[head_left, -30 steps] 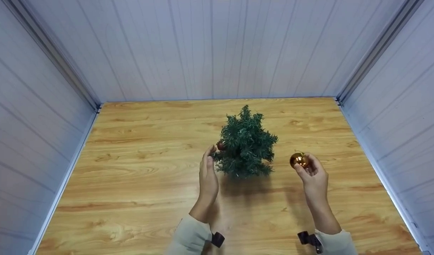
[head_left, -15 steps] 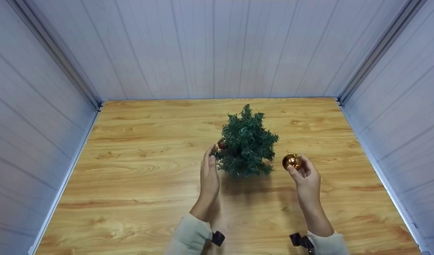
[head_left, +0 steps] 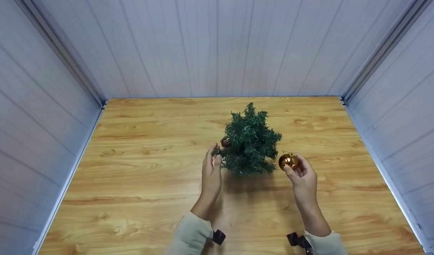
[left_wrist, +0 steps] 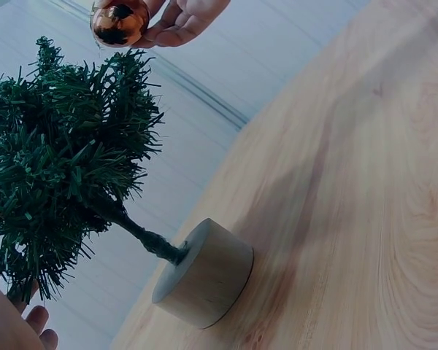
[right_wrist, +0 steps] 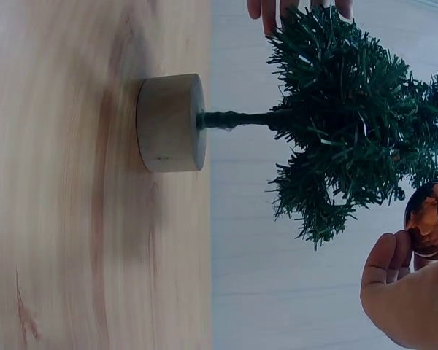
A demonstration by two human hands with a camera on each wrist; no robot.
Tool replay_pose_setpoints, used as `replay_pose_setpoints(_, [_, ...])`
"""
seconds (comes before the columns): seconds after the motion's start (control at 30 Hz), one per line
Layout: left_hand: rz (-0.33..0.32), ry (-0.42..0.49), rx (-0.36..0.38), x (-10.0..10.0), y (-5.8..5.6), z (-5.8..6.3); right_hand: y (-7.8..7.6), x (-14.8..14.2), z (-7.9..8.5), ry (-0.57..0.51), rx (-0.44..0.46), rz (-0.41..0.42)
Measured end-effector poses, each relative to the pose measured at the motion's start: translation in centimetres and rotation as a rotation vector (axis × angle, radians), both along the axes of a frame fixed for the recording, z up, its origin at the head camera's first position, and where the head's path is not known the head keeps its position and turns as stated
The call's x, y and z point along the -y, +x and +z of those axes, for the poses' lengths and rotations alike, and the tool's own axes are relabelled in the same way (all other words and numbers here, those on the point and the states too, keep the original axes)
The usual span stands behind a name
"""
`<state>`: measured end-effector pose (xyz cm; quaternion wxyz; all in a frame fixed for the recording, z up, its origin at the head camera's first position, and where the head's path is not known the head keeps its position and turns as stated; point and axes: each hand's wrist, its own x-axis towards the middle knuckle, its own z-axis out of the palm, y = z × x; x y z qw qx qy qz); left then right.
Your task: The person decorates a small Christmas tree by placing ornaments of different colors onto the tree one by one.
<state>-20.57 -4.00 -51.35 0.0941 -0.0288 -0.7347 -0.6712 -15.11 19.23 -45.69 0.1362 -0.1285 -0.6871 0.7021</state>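
Observation:
A small artificial Christmas tree (head_left: 250,141) stands upright, its stem set in a round wooden base (left_wrist: 208,277). On its left side hangs a red Christmas ball (head_left: 225,142). My left hand (head_left: 212,175) is at the tree's left edge, fingers mostly straight, with a branch tip between thumb and fingers; the left wrist view shows only part of this hand (left_wrist: 7,321). Just right of the tree, my right hand (head_left: 305,179) pinches a shiny gold Christmas ball (head_left: 287,162) with a thin loop on top. In the right wrist view the gold ball (right_wrist: 431,219) is close to the branches.
The tree stands on a wood-grain table (head_left: 139,170). Pale panelled walls (head_left: 217,49) enclose it at the back and on both sides. Each wrist wears a strap with a dark camera mount (head_left: 219,237) near the sleeve.
My right hand has brought the gold ball left, closer to the tree's right side. My left hand stays beside the left branches, its thumb nearer the branch tip. The view has shifted slightly.

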Motion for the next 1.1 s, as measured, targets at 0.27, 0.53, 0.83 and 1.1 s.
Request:
replay_pose_setpoints(0.27, [-0.017,-0.003,-0.032,-0.2,0.0,-0.2,0.3,1.0,0.0,0.015,-0.032,0.029])
replay_pose_setpoints(0.53, [-0.004,0.015,-0.046,-0.2,-0.1,-0.2,0.3,1.8,0.1,0.001,-0.058,0.048])
replay_pose_setpoints(0.83, [0.004,-0.026,-0.045,0.1,-0.1,0.0,0.4,2.5,0.0,0.014,-0.067,0.066])
replay_pose_setpoints(1.1, [-0.033,0.002,-0.067,0.3,0.1,0.5,0.4,2.9,0.1,0.039,-0.092,0.085])
